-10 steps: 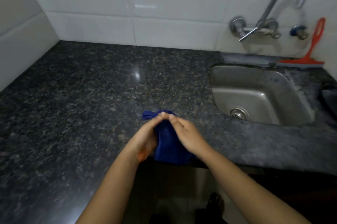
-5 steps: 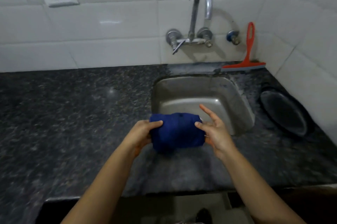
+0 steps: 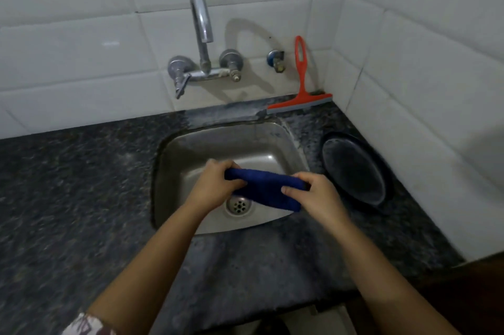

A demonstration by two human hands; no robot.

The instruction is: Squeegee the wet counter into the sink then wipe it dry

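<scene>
A dark blue cloth (image 3: 266,189) is rolled up and held above the steel sink (image 3: 191,152), just over the drain (image 3: 238,205). My left hand (image 3: 216,186) grips its left end and my right hand (image 3: 316,194) grips its right end. The red squeegee (image 3: 301,89) leans upright against the tiled wall behind the sink, blade on the counter. The dark speckled granite counter (image 3: 68,198) spreads left of the sink and in front of it.
A chrome tap (image 3: 201,43) juts from the wall over the sink. A black round plate (image 3: 354,168) lies on the counter right of the sink, close to the side wall. The counter's front edge runs below my forearms.
Both hands carried the blue cloth from the counter to the right, out over the sink. The cloth went from a loose bundle to a tight roll gripped at both ends.
</scene>
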